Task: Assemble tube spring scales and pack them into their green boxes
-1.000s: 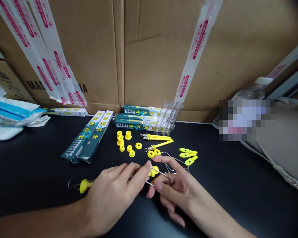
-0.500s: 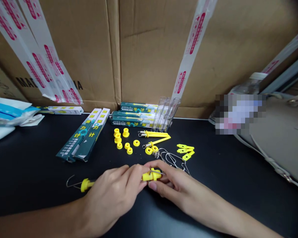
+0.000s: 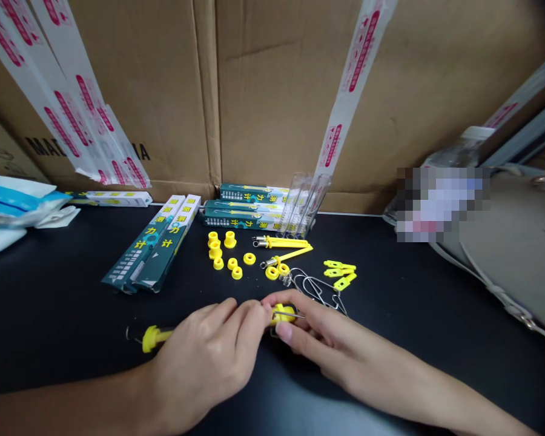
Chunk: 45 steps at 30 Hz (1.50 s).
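My left hand (image 3: 213, 351) is closed round the middle of a clear tube with yellow fittings, a spring scale (image 3: 151, 339). Its left end, with a yellow collar and a thin wire hook, sticks out past the hand. At the other end, my right hand (image 3: 318, 330) pinches a yellow end piece (image 3: 282, 313) with a metal wire through it. The fingertips of both hands meet there and partly hide the piece. Just beyond the hands lie wire hooks (image 3: 315, 286), yellow rings (image 3: 272, 272), yellow caps (image 3: 214, 249) and yellow rods with springs (image 3: 286, 243).
Small yellow tabs (image 3: 340, 272) lie right of the hooks. Behind are clear tubes (image 3: 300, 206) and green-white boxes (image 3: 157, 245). A bottle (image 3: 458, 151) and a grey bag (image 3: 518, 242) are at right, a plastic packet (image 3: 18, 200) at left, cardboard (image 3: 272, 91) at the back.
The spring scale's left end has shifted slightly right, and its yellow end piece has turned and moved a little between my fingers. Both hands keep their hold.
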### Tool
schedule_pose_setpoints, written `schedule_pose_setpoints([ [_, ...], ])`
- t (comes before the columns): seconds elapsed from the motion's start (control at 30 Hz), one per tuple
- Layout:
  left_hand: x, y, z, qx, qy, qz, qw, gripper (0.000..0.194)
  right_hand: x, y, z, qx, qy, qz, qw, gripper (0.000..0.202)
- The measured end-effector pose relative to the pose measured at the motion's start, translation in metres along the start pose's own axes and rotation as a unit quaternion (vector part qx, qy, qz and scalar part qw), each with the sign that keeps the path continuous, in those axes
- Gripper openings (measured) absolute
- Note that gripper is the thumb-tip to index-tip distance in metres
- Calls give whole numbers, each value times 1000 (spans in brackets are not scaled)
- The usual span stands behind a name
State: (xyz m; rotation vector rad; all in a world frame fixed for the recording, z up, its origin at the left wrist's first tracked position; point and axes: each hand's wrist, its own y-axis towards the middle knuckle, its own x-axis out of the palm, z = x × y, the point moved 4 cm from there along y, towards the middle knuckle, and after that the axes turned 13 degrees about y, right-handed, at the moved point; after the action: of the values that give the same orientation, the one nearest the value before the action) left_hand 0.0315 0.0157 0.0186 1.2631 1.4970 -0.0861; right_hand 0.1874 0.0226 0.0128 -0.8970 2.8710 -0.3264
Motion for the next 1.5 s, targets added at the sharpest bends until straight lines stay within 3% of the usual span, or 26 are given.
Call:
schedule_pose_setpoints([
  [0.17, 3, -1, -1, -3, -3, -11, 1000, 23, -3, 1, 4, 13, -38, 46, 998, 39],
  [0.43, 3, -2, 1, 15, 22, -5, 1000, 17, -1, 0, 9, -13, -157, 58, 986, 39],
  [0.97, 5, -5, 3, 53, 53, -4, 997, 10, 9, -1, 4, -63, -284, 92, 952, 31],
  [1.1, 2, -4, 3, 53, 43, -2, 998, 12, 8, 0, 6, -37, -315, 94, 944, 41],
  [1.2, -2, -1, 2, 59, 41, -15, 997, 24, 5, -2, 6, -2, -309, 101, 946, 43],
  [1.3, -4, 2, 1, 70, 38, -34, 996, 35, 3, -5, 3, 13, -262, 102, 959, 33],
  [1.5, 0, 2, -3, 27, 0, -48, 998, 36, 1, -2, 0, 12, -148, 68, 987, 37],
])
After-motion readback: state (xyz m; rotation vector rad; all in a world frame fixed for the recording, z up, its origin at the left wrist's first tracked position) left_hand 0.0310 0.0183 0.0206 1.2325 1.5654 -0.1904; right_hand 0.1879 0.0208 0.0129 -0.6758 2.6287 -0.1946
